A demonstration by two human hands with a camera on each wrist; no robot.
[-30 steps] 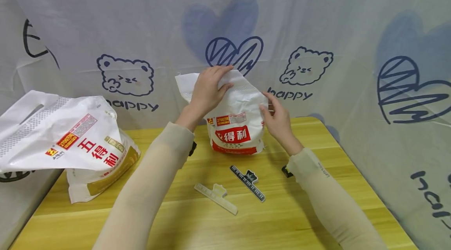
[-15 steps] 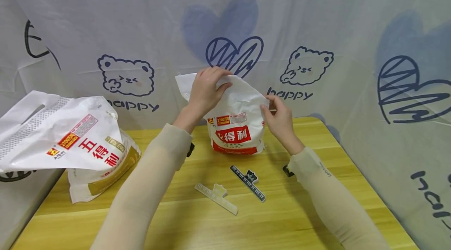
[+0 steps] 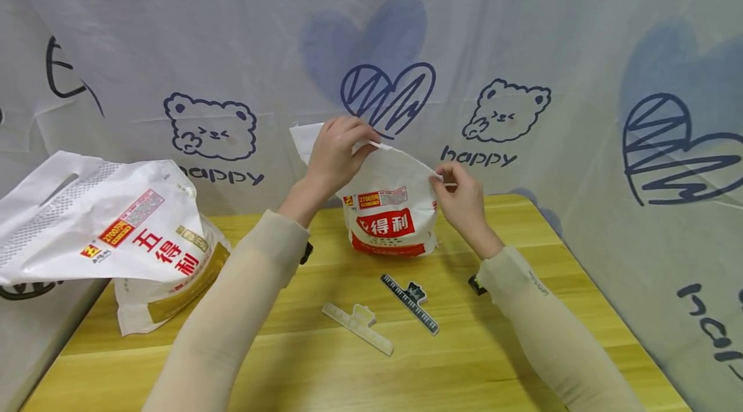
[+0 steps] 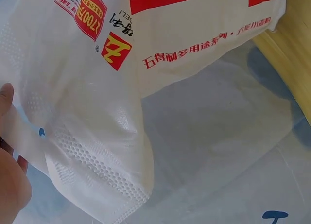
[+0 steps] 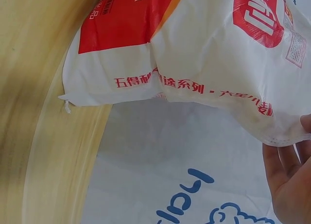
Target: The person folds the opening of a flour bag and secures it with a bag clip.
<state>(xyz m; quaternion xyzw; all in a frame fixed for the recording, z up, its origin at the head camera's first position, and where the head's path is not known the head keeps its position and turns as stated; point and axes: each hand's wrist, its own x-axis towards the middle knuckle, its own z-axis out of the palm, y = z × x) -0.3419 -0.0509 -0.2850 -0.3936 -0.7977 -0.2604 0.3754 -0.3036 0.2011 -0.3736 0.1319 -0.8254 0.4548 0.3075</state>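
A white flour bag [image 3: 390, 170] with red print stands at the back of the table, its top edge folded over and slanting down to the right. My left hand [image 3: 338, 151] grips this top near its middle, fingers over the fold and thumb in front. Left of that hand a white flap of the bag sticks up. At the right end of the fold my right hand [image 3: 461, 199] pinches the bag's corner. The left wrist view shows the bag's dotted upper part [image 4: 97, 161] hanging down behind; in the right wrist view, fingers [image 5: 279, 173] lie behind the bag's side seam.
A second white flour bag [image 3: 136, 225] with red and gold print leans at the left of the wooden table [image 3: 464, 360]. Two flat clips lie in front: a black one [image 3: 409, 304] with piano keys and a pale one [image 3: 358, 328]. A printed cloth [image 3: 278, 44] hangs behind.
The bag's top edge has come down on the right as it folded over. My right hand has moved slightly lower and now pinches the folded corner; my left hand has lowered a little.
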